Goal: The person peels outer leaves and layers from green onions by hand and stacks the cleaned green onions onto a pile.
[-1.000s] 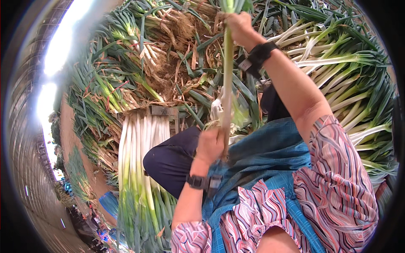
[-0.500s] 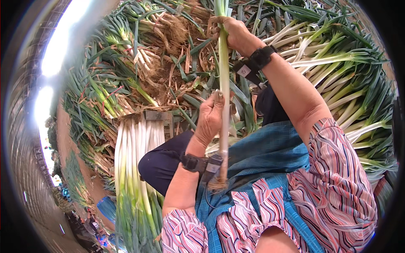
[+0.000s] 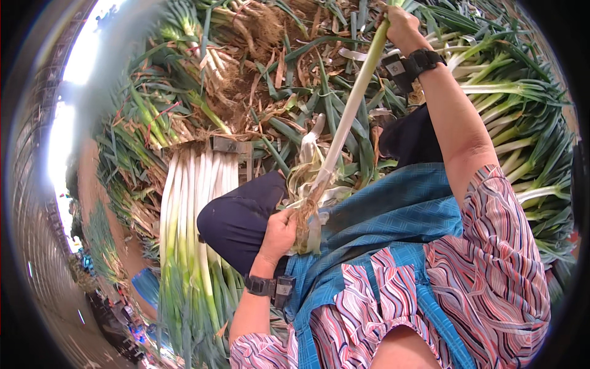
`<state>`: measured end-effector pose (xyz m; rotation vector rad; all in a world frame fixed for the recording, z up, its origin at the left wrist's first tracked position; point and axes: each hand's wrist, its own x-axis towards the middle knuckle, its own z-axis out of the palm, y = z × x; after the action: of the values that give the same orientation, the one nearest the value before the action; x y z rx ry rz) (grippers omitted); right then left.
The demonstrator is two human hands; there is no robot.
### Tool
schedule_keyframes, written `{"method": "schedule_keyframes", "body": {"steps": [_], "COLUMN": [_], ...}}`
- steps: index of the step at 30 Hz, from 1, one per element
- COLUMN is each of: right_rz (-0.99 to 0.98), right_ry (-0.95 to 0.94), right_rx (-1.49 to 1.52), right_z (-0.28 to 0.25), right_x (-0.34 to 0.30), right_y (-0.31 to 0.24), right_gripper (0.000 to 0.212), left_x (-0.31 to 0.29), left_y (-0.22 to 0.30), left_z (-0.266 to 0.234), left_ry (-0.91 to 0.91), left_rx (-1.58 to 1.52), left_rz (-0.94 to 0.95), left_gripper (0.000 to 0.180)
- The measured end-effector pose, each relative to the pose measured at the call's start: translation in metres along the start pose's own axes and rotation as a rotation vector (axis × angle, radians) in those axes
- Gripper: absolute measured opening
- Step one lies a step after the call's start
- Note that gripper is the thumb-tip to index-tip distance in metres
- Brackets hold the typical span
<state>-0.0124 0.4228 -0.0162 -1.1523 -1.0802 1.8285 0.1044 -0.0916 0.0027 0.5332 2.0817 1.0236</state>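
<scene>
A long green onion point(image 3: 352, 109) slants across my lap, its white shank toward me and its leaf end far up and to the right. My right hand point(image 3: 404, 29) is closed around it where the white turns green. Down at the brown stringy roots point(image 3: 305, 214), my left hand point(image 3: 281, 232) is closed on pale, peeled-back outer skin point(image 3: 313, 237). The fingertips are partly hidden there. More loose skin point(image 3: 301, 178) hangs about the root end, over the blue apron point(image 3: 387, 200).
To the left, a bundle of cleaned green onions point(image 3: 195, 227) lies by a wooden block point(image 3: 228, 146). Unpeeled green onions with soil point(image 3: 147, 117) are heaped beyond. Many white-stemmed ones point(image 3: 510, 141) are piled on the right. Leaf scraps point(image 3: 289, 92) litter the ground ahead.
My left hand has moved down the shank to the root end, and outer skin now hangs loose there. My right hand has shifted up and right, tilting the green onion from upright to slanting.
</scene>
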Motion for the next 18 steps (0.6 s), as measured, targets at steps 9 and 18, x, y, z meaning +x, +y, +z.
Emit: {"method": "schedule_keyframes", "body": {"steps": [9, 18], "right_rz": [0.199, 0.156], "right_ry": [-0.237, -0.124], "right_rx": [0.203, 0.074], "right_z": [-0.022, -0.063], "right_x": [0.084, 0.130], "right_y": [0.026, 0.044], "right_gripper": [0.018, 0.015], "left_x": [0.046, -0.025], "left_y": [0.067, 0.073], "left_z": [0.025, 0.018], "left_ry": [-0.329, -0.232], "left_rx": [-0.646, -0.645], "left_rz": [0.087, -0.052], "left_gripper": [0.060, 0.042]}}
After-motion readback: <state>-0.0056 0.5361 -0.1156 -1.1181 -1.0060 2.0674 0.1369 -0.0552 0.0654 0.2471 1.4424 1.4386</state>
